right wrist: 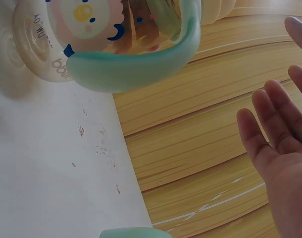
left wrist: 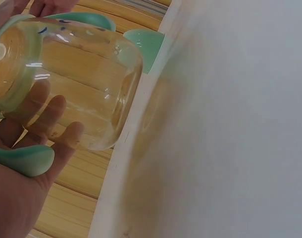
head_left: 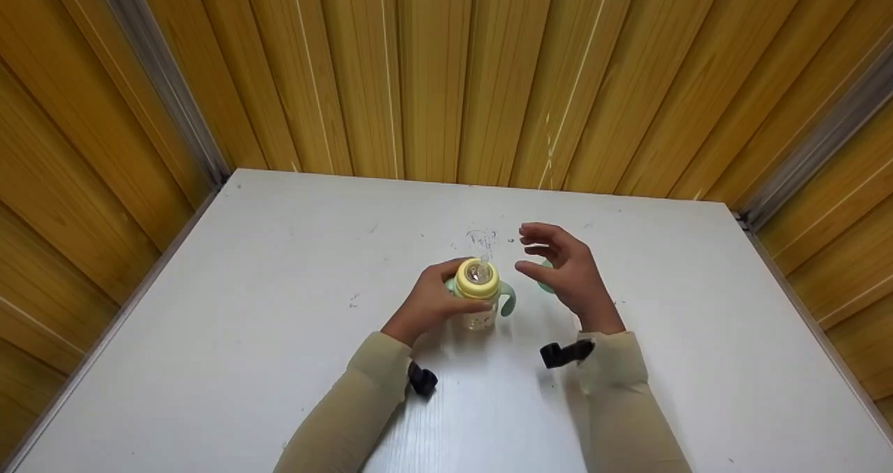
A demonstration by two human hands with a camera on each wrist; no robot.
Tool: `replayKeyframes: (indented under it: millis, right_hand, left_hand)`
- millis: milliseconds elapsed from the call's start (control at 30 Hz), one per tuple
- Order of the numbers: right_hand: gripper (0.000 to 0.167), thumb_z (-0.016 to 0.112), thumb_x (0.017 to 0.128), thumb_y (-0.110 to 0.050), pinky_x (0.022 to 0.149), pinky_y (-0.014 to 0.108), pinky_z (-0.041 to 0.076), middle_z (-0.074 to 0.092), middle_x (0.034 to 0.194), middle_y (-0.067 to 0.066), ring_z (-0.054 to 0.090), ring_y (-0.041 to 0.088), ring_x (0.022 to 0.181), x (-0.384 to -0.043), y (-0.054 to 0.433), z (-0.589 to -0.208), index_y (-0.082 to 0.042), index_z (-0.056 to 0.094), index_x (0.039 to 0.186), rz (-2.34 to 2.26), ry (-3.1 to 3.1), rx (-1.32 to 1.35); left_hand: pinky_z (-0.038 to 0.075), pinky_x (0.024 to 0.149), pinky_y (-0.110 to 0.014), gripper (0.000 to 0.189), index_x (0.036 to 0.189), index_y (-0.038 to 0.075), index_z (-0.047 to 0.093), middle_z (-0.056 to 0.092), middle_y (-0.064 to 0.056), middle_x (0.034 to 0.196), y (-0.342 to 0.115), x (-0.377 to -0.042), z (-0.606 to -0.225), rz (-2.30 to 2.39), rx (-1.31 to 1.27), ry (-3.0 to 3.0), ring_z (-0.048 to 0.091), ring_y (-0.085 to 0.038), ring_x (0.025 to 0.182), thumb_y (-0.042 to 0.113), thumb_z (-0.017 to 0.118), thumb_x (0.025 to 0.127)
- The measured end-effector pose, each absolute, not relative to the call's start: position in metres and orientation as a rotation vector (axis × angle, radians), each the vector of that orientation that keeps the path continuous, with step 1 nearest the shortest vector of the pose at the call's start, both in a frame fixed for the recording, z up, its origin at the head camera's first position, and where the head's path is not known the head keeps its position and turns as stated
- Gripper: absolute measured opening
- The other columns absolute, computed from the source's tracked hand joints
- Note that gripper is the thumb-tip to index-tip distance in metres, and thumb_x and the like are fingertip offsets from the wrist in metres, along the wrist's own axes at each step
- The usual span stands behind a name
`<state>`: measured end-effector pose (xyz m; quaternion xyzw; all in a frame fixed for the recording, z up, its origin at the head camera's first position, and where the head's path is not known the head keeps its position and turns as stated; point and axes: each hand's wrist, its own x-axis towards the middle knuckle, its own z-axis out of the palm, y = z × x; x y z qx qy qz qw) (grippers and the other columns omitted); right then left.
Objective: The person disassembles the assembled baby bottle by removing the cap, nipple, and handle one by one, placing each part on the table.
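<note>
My left hand [head_left: 431,300] grips a baby bottle [head_left: 478,279] around its yellow collar, thumb in front and fingers behind. The bottle has a clear teat on top, two pale green handles [right wrist: 136,72] and a clear body [left wrist: 86,79] with a printed cartoon animal. Its base is close over the white table, with a shadow below. To the right of the bottle, my right hand [head_left: 571,272] is held in the air, fingers spread and relaxed, holding nothing. A green cap [left wrist: 145,47] sits on the table, partly hidden behind the right hand in the head view.
The white table [head_left: 279,305] bears small dark scuff marks [head_left: 483,237] just beyond the bottle. Yellow wood-patterned panels [head_left: 432,75] rise behind its far edge and at both sides. A black wrist camera [head_left: 566,353] is strapped at the right cuff, another [head_left: 422,380] at the left.
</note>
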<state>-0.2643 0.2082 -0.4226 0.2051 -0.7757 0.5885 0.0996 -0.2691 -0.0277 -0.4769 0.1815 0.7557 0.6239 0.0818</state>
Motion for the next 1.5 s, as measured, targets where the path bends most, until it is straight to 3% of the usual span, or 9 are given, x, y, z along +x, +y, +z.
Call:
replayKeyframes:
  millis: [233,700,1167,1500]
  right_hand:
    - [0.054,0.080,0.078,-0.009,0.100,0.029,0.048,0.059,0.129,0.013,0.056,0.021,0.117,-0.262,0.203,-0.421,-0.009,0.059,0.127,1.720,-2.316,0.677]
    - [0.055,0.082,0.076,-0.013,0.101,0.036,0.048,0.060,0.126,0.003,0.057,0.020,0.116,-0.260,0.195,-0.417,-0.009,0.060,0.127,1.670,-2.377,0.762]
    - [0.055,0.081,0.076,-0.005,0.101,0.044,0.047,0.061,0.124,0.006,0.057,0.026,0.115,-0.259,0.187,-0.419,-0.006,0.059,0.127,1.619,-2.401,0.856]
    - [0.054,0.081,0.076,-0.011,0.101,0.040,0.048,0.061,0.122,0.003,0.057,0.021,0.115,-0.256,0.189,-0.419,-0.012,0.060,0.126,1.580,-2.445,0.848]
  left_hand:
    - [0.039,0.107,-0.044,0.072,0.126,0.031,0.061,0.064,0.013,0.121,-0.028,-0.269,-0.477,1.866,0.541,2.264,0.056,-0.011,0.115,0.042,0.090,0.061]
    - [0.041,0.106,-0.044,0.068,0.126,0.032,0.061,0.064,0.014,0.120,-0.029,-0.268,-0.476,1.865,0.561,2.293,0.057,-0.011,0.113,0.035,0.090,0.064]
    - [0.044,0.102,-0.042,0.067,0.125,0.029,0.062,0.065,0.011,0.119,-0.030,-0.267,-0.477,1.889,0.636,2.280,0.058,-0.012,0.111,0.035,0.090,0.064]
    - [0.045,0.100,-0.039,0.064,0.123,0.033,0.063,0.066,0.014,0.117,-0.026,-0.267,-0.477,1.879,0.644,2.280,0.059,-0.010,0.110,0.033,0.090,0.064]
